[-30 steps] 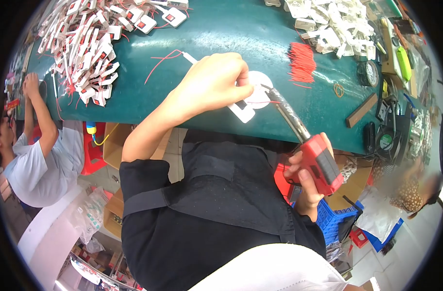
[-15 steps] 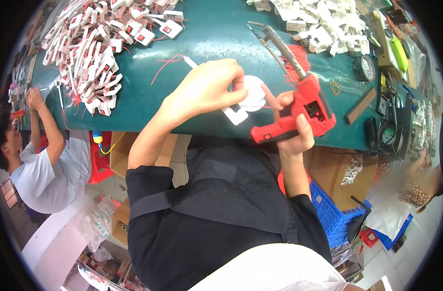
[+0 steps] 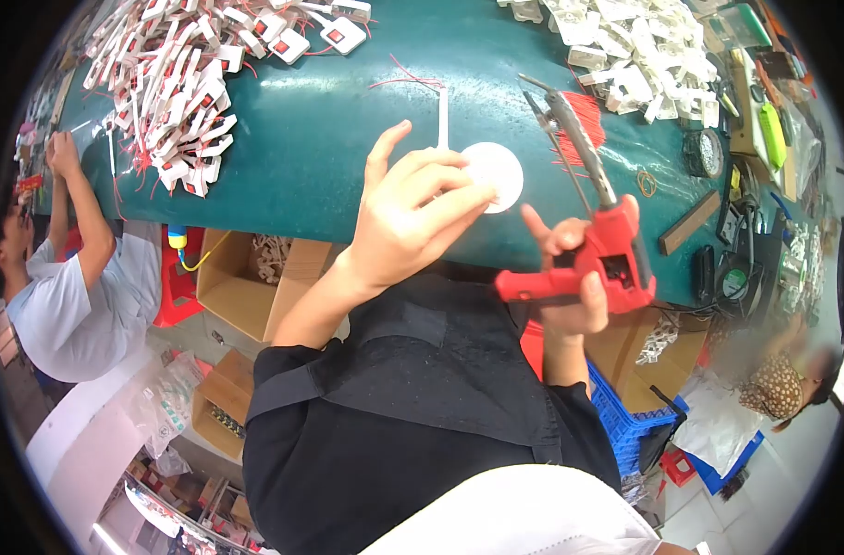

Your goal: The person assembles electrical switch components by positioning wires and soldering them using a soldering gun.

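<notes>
My left hand [image 3: 420,208] is closed over a white stemmed piece [image 3: 443,120]. Its stem points away from me with thin red wires [image 3: 417,81] at the tip, and its lower part is hidden under my fingers. A white round disc [image 3: 498,176] lies beside my fingertips. In my right hand [image 3: 572,301] is a red soldering gun [image 3: 611,254], its metal tip angled up and left, clear of the piece. Behind the gun's tip lies a bundle of red wires [image 3: 584,129].
White switch pieces with red wires [image 3: 186,102] are heaped at the left. Clear plastic housings [image 3: 625,55] lie at the upper right, near a tape roll [image 3: 702,153] and wooden strip [image 3: 688,222]. Another person [image 3: 80,277] works at the left; a blurred person [image 3: 782,370] is at the right.
The gun has pulled back from the disc and swung upright, lowering slightly over the last half second. My left hand has turned, bringing the piece's stem upright, with one finger now raised.
</notes>
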`<state>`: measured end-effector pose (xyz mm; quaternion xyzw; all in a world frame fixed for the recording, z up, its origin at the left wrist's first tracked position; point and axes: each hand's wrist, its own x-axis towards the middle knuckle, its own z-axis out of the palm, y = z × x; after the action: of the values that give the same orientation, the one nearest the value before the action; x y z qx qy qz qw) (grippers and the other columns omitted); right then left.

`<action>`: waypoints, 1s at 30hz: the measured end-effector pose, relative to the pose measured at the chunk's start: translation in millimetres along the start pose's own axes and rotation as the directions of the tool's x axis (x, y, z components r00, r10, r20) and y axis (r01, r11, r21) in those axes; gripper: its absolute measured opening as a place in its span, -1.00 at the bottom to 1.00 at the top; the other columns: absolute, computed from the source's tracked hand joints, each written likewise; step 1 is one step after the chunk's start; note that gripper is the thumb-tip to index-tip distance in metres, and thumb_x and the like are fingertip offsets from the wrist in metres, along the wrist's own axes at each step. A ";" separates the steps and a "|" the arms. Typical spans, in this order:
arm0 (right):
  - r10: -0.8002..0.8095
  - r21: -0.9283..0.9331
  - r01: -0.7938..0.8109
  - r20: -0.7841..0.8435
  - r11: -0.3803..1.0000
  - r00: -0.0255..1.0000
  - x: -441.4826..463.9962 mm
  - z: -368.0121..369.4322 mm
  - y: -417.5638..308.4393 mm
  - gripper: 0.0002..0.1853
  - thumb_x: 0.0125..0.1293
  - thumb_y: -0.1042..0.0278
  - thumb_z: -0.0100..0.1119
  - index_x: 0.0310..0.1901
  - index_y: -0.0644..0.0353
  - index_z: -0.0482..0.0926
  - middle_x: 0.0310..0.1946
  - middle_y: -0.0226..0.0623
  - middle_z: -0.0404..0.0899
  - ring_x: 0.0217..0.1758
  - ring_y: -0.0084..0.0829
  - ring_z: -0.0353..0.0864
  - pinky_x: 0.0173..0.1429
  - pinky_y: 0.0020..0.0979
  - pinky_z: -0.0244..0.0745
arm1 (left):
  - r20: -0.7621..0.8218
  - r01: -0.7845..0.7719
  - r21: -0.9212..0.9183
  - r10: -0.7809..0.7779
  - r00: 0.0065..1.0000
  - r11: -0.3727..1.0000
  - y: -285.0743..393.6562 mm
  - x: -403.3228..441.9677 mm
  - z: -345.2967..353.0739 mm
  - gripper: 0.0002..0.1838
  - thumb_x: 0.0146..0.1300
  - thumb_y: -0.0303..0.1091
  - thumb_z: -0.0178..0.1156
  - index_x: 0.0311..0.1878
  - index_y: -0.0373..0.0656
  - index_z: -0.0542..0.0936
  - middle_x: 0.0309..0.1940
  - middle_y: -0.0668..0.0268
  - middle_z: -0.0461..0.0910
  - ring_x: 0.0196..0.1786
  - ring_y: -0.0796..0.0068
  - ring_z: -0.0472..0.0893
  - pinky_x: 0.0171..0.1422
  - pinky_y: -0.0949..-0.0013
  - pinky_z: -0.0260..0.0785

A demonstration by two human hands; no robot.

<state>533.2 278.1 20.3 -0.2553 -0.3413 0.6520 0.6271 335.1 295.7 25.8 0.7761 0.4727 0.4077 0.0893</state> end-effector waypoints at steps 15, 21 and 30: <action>0.259 -0.604 -0.221 -0.024 0.766 0.965 -27.0 -25.6 -92.5 -0.19 0.03 0.36 0.31 0.28 0.52 0.16 -0.33 -0.02 0.62 -0.37 -0.36 0.64 -0.19 -0.42 0.59 | -0.167 0.211 0.023 -0.204 0.965 0.977 10.0 4.8 17.2 -0.84 -0.21 -0.49 0.33 -0.54 -0.13 0.51 -0.23 0.29 0.49 -0.14 0.30 0.50 -0.02 0.29 0.28; 0.286 -0.645 -0.208 0.018 0.735 0.958 -25.0 -23.3 -89.2 -0.27 0.05 0.45 0.28 0.25 0.56 0.22 -0.37 -0.09 0.65 -0.33 -0.42 0.67 -0.12 -0.44 0.57 | -0.135 0.213 0.020 -0.208 0.969 0.977 7.5 8.1 16.8 -0.84 -0.23 -0.50 0.30 -0.57 -0.15 0.47 -0.24 0.29 0.48 -0.17 0.29 0.49 -0.03 0.27 0.29; 0.288 -0.673 -0.200 0.020 0.712 0.957 -24.0 -19.7 -90.4 -0.28 0.04 0.48 0.26 0.24 0.58 0.21 -0.43 -0.15 0.65 -0.29 -0.37 0.69 -0.09 -0.44 0.55 | -0.060 0.204 0.003 -0.204 0.977 0.979 5.6 13.5 11.9 -0.82 -0.22 -0.48 0.28 -0.59 -0.15 0.43 -0.25 0.28 0.47 -0.17 0.28 0.48 0.00 0.26 0.27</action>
<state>608.3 255.1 74.7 -0.4635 -0.5519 0.5793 0.3808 350.3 306.6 28.4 0.7116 0.5541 0.4169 0.1130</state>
